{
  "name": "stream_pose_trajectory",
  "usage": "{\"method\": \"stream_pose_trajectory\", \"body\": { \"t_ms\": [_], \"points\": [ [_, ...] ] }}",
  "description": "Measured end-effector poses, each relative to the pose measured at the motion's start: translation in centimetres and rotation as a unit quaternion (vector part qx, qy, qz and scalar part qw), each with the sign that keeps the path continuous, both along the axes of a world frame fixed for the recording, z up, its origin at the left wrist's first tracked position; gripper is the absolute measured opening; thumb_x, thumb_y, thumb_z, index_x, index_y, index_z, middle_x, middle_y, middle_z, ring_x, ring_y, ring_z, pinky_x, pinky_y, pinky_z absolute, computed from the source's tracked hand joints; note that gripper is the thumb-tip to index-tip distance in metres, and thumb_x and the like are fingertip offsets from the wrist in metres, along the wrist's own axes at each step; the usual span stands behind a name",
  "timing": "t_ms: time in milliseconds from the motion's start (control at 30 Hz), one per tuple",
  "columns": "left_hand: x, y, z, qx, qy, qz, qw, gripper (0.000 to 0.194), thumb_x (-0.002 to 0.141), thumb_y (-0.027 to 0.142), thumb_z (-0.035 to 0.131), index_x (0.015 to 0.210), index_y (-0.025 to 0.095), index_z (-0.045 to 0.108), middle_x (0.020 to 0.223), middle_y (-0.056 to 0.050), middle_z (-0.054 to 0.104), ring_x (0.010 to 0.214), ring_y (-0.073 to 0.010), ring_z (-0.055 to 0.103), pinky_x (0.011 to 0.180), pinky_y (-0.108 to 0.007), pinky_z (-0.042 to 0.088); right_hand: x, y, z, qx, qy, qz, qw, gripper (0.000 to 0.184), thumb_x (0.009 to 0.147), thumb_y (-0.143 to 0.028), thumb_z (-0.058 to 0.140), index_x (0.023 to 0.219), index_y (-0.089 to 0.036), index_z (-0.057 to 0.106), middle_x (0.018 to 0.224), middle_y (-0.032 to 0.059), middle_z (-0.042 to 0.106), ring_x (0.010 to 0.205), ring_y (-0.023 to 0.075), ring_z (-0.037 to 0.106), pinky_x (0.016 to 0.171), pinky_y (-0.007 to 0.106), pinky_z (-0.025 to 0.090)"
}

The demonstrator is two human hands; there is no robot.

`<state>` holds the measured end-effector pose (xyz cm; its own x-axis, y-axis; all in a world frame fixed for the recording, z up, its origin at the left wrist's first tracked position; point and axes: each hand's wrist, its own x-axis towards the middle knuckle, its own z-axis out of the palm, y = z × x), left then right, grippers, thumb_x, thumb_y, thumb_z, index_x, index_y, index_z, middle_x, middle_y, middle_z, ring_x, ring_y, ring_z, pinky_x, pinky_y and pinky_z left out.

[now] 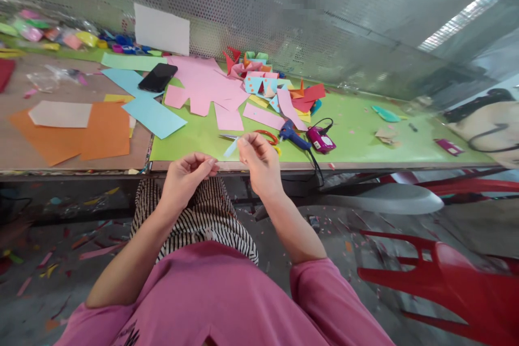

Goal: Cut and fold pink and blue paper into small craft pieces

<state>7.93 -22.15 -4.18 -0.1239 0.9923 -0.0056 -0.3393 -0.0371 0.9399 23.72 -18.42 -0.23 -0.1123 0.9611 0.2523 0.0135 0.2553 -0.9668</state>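
Observation:
My right hand [259, 159] is raised at the table's front edge, its fingers pinched on a small pale blue paper strip [232, 146]. My left hand [187, 173] hovers just left of it with fingers curled together; what it holds, if anything, I cannot make out. Both hands are above my lap, over a striped cloth [203, 216]. Scissors with orange handles [265, 136] lie on the green mat [348, 130] just beyond my right hand. A blue glue gun [292, 135] lies to their right.
Pink paper pieces [211, 86], light blue sheets [154, 116], orange sheets [93, 132] and a black phone [158, 77] lie on the table. Folded coloured shapes [259, 78] sit at the back. A magenta device [321, 139] lies by the glue gun. Red chairs [446, 275] stand on the right.

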Motion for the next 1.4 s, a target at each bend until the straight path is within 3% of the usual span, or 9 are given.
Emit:
{"method": "stream_pose_trajectory", "body": {
  "t_ms": [100,200,333,467,567,767,900,1100,1400],
  "points": [
    [-0.2,0.2,0.1,0.001,-0.006,0.031,0.999,0.028,0.075,0.043,0.084,0.081,0.018,0.075,0.076,-0.002,0.078,0.066,-0.0095,0.070,0.060,-0.016,0.052,0.0,0.2,-0.1,-0.018,0.021,0.006,1.000,0.041,0.082,-0.058,0.075,0.080,-0.022,0.055,0.071,-0.0044,0.047,0.063,0.0096,0.041,0.057,0.025,0.036],
    [-0.2,0.3,0.3,0.004,0.016,-0.006,1.000,0.035,0.073,0.047,0.085,0.090,0.018,0.077,0.084,-0.004,0.079,0.070,-0.0121,0.072,0.063,-0.019,0.055,-0.3,0.0,-0.2,-0.039,0.020,0.041,0.998,0.039,0.082,-0.057,0.075,0.082,-0.022,0.058,0.071,-0.0047,0.047,0.062,0.0090,0.040,0.057,0.025,0.036],
    [0.0,0.2,0.4,0.013,0.035,-0.036,0.999,0.032,0.074,0.048,0.084,0.080,0.018,0.076,0.074,-0.004,0.077,0.068,-0.0141,0.071,0.066,-0.023,0.056,-0.5,-0.3,-0.3,-0.049,0.012,0.054,0.997,0.040,0.081,-0.057,0.076,0.083,-0.021,0.059,0.073,-0.0045,0.050,0.062,0.0087,0.040,0.057,0.024,0.036],
    [-0.1,0.1,0.3,0.028,0.043,-0.017,0.999,0.028,0.077,0.045,0.082,0.079,0.018,0.075,0.073,-0.003,0.077,0.067,-0.0131,0.070,0.064,-0.022,0.055,-0.3,-0.5,-0.9,-0.055,-0.004,0.076,0.996,0.041,0.081,-0.060,0.075,0.091,-0.022,0.063,0.075,-0.0040,0.054,0.064,0.0096,0.045,0.059,0.025,0.038],
    [-0.2,0.0,0.4,0.043,0.048,-0.007,0.998,0.027,0.076,0.044,0.082,0.079,0.018,0.075,0.072,-0.003,0.076,0.066,-0.0133,0.070,0.064,-0.023,0.056,-0.3,-0.7,-1.3,-0.054,-0.042,0.100,0.993,0.038,0.078,-0.054,0.080,0.086,-0.021,0.063,0.073,-0.0040,0.056,0.065,0.0103,0.048,0.061,0.025,0.040],
    [-0.4,-0.6,0.2,0.053,0.108,-0.041,0.992,0.019,0.083,0.036,0.076,0.079,0.018,0.074,0.073,-0.002,0.075,0.068,-0.0123,0.068,0.068,-0.022,0.055,0.1,-0.4,-0.8,-0.018,-0.045,0.055,0.997,0.030,0.080,-0.047,0.078,0.080,-0.021,0.064,0.071,-0.0040,0.056,0.064,0.0099,0.046,0.061,0.025,0.038],
    [-0.9,-0.8,0.4,0.051,0.137,-0.014,0.989,0.014,0.082,0.030,0.075,0.077,0.018,0.071,0.070,0.001,0.071,0.064,-0.0102,0.063,0.063,-0.020,0.049,0.7,-0.4,0.1,-0.020,-0.083,0.055,0.995,0.025,0.080,-0.042,0.076,0.079,-0.020,0.065,0.067,-0.0042,0.054,0.061,0.0095,0.043,0.057,0.025,0.033],
    [-1.3,-0.4,1.1,0.052,0.081,0.062,0.993,0.018,0.080,0.034,0.076,0.078,0.019,0.067,0.070,0.001,0.069,0.065,-0.0111,0.063,0.064,-0.021,0.050,0.4,-1.5,-0.1,-0.062,-0.146,0.116,0.980,0.019,0.082,-0.037,0.071,0.079,-0.019,0.066,0.069,-0.0026,0.059,0.059,0.0094,0.044,0.055,0.025,0.033],
    [-0.6,-0.2,0.5,0.010,-0.003,0.008,1.000,0.031,0.071,0.044,0.084,0.074,0.018,0.068,0.069,0.001,0.068,0.059,-0.0087,0.059,0.059,-0.020,0.050,-0.7,-1.6,-1.1,-0.064,-0.091,0.113,0.987,0.023,0.085,-0.040,0.069,0.081,-0.019,0.061,0.071,-0.0037,0.053,0.063,0.0100,0.044,0.058,0.024,0.034]
  ]
}}
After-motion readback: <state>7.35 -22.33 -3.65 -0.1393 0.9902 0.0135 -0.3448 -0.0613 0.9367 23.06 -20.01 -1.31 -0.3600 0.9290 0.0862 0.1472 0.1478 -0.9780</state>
